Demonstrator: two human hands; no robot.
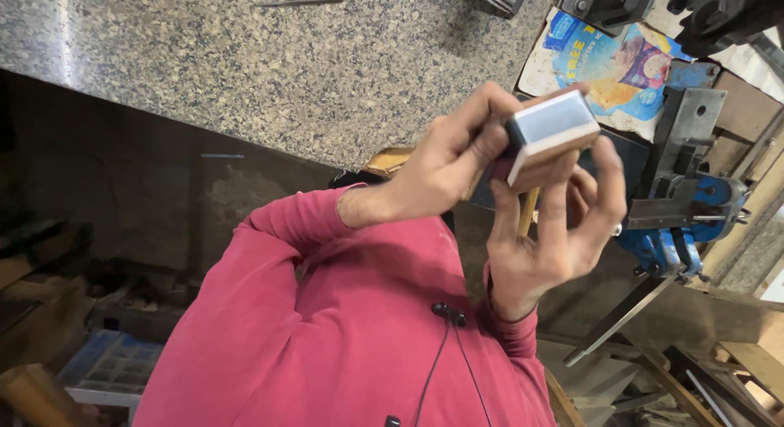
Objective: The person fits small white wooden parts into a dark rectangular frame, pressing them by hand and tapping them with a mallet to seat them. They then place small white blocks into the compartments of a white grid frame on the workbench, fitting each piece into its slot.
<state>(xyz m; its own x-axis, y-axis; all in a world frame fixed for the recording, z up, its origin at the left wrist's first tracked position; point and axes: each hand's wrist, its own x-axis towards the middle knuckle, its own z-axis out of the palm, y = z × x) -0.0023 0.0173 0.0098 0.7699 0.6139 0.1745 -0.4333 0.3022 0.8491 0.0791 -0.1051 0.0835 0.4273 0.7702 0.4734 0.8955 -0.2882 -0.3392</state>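
Both my hands hold a small wooden block (555,126) with a pale grey-white face and a dark edge, raised in front of my red shirt. My left hand (445,162) comes in from the left and pinches the block's left end with thumb and fingers. My right hand (555,231) is below it, palm up, with its fingers wrapped up around the block's underside and right side. A thin wooden stick (528,213) shows between the two hands, and I cannot tell what holds it.
A speckled granite slab (245,60) spans the top left. A blue bench vise (678,231) with metal plates stands at the right, beside a colourful printed sheet (608,64). Wood offcuts (735,362) lie at lower right, and a blue crate (110,366) at lower left.
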